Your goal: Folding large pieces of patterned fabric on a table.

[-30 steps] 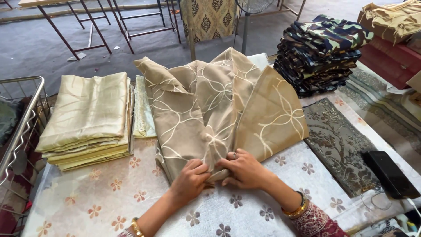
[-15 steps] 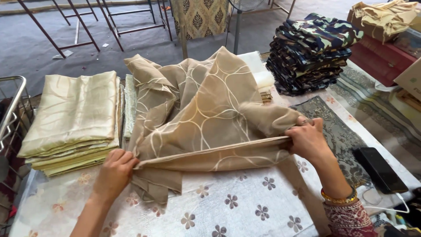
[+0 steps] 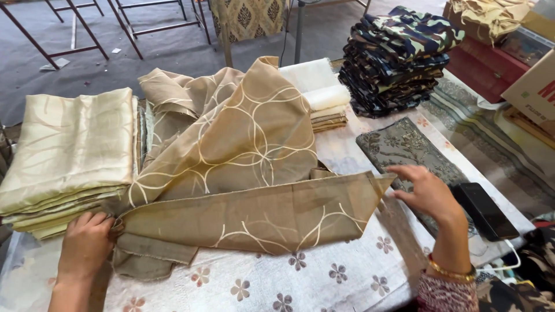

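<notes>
The tan patterned cloth (image 3: 243, 173) lies half-folded on the table (image 3: 300, 277), looking light, limp and slippery, so it is best gripped at its corners: left hand (image 3: 87, 245) pinches one end, right hand (image 3: 425, 190) hovers open, empty.

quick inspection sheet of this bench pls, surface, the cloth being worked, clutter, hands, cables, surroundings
surface: table under a pale cover with flower print.
job's things: tan cloth with cream loop pattern, front edge folded into a long band, the rest rumpled behind.
clutter: stack of folded pale gold fabric; camouflage fabric stack; small cream folded pile; dark patterned piece; black phone.
hands: left hand pinches the band's left end; right hand open, beside the band's right corner, contact unclear.
cables: white cable by the phone.
surroundings: grey floor, metal frame legs, cardboard box.
</notes>
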